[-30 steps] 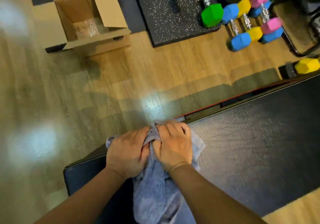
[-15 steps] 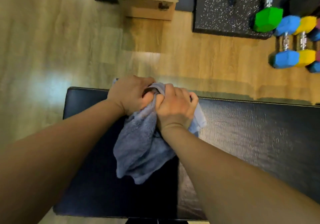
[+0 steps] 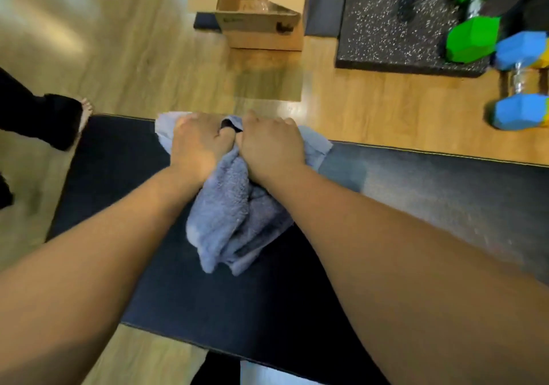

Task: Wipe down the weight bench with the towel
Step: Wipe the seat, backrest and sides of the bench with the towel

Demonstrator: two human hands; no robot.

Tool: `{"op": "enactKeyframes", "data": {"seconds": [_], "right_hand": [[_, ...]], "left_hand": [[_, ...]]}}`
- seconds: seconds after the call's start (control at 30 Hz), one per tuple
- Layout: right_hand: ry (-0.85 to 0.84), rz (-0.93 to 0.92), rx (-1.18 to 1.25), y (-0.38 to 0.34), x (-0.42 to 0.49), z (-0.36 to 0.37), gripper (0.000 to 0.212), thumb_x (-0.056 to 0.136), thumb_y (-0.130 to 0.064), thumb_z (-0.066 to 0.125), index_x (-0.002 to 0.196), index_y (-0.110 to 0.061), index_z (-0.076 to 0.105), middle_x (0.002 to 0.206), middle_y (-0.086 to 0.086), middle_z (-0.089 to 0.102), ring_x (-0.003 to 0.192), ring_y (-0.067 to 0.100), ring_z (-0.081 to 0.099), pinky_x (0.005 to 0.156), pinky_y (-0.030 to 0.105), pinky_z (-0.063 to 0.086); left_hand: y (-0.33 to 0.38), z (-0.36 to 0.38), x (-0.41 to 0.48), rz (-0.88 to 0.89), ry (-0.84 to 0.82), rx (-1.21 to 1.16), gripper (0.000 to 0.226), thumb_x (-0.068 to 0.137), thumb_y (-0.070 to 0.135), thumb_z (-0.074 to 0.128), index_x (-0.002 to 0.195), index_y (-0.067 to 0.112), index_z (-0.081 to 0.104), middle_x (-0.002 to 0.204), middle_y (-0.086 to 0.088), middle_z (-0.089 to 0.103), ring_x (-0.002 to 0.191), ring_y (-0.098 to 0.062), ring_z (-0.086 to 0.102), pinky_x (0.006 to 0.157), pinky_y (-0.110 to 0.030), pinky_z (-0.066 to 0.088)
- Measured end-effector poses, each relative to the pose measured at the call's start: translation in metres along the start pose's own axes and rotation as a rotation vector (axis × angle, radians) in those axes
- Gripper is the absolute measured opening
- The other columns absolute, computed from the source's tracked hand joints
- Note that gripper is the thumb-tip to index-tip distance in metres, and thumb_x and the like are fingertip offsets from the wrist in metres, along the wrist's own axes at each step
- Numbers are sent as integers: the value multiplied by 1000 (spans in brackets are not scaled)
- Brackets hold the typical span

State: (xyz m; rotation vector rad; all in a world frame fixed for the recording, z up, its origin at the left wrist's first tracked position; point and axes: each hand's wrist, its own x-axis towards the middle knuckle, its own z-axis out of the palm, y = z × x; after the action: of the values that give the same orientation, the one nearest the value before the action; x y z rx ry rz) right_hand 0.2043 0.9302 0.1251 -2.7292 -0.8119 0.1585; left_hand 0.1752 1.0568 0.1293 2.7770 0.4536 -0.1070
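A black padded weight bench (image 3: 430, 206) runs across the head view from left to right. A bunched blue-grey towel (image 3: 228, 212) lies on its pad near the far edge. My left hand (image 3: 197, 144) and my right hand (image 3: 271, 145) sit side by side on the towel's far end, fingers curled over the bench's far edge and gripping the cloth. The towel's near end trails loose toward me between my forearms.
An open cardboard box (image 3: 258, 19) stands on the wood floor beyond the bench. A speckled black mat (image 3: 392, 28) with green (image 3: 472, 40) and blue dumbbells (image 3: 520, 87) lies at the far right. Another person's foot (image 3: 84, 111) is by the bench's left end.
The view has swung so the bench lies more level across the frame. Both hands have kept hold of the towel at the far edge, and a person's foot has come into sight on the left.
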Motion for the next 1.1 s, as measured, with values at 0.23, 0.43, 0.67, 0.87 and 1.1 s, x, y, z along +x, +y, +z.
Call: {"op": "enactKeyframes", "data": {"seconds": [0.23, 0.43, 0.67, 0.87, 1.1], "right_hand": [[-22, 49, 11, 170, -95, -55, 26, 96, -24, 38, 113, -8, 50, 104, 13, 66, 96, 33, 59, 71, 37, 30], [-14, 272, 12, 337, -202, -115, 26, 89, -21, 41, 96, -2, 58, 83, 17, 63, 81, 37, 60, 68, 40, 39], [-95, 498, 158, 392, -236, -121, 18, 96, -20, 46, 108, -7, 51, 86, 16, 55, 86, 35, 55, 65, 42, 41], [-138, 777, 231, 376, -224, -120, 21, 96, -29, 40, 107, -13, 46, 105, 12, 55, 103, 29, 51, 84, 39, 41], [151, 593, 91, 314, -291, -88, 56, 94, -26, 27, 149, -13, 31, 158, 14, 19, 147, 29, 13, 119, 40, 11]], "left_hand": [[192, 54, -35, 86, -94, -47, 31, 74, 33, 31, 51, 15, 39, 63, -19, 53, 65, -33, 51, 58, -39, 32], [387, 123, -73, 319, -146, 35, 29, 81, 34, 29, 69, 18, 49, 68, -7, 58, 63, -24, 48, 56, -32, 23], [449, 154, -66, 435, -225, 95, 33, 94, 36, 36, 89, 17, 63, 86, -6, 65, 79, -27, 59, 63, -30, 33], [425, 144, -74, 496, -242, -77, 33, 97, 35, 35, 106, 13, 57, 83, -7, 60, 78, -23, 53, 66, -33, 34], [379, 142, -146, 608, -142, -51, 61, 89, 35, 27, 141, 9, 43, 150, -8, 40, 141, -30, 29, 117, -42, 10]]}}
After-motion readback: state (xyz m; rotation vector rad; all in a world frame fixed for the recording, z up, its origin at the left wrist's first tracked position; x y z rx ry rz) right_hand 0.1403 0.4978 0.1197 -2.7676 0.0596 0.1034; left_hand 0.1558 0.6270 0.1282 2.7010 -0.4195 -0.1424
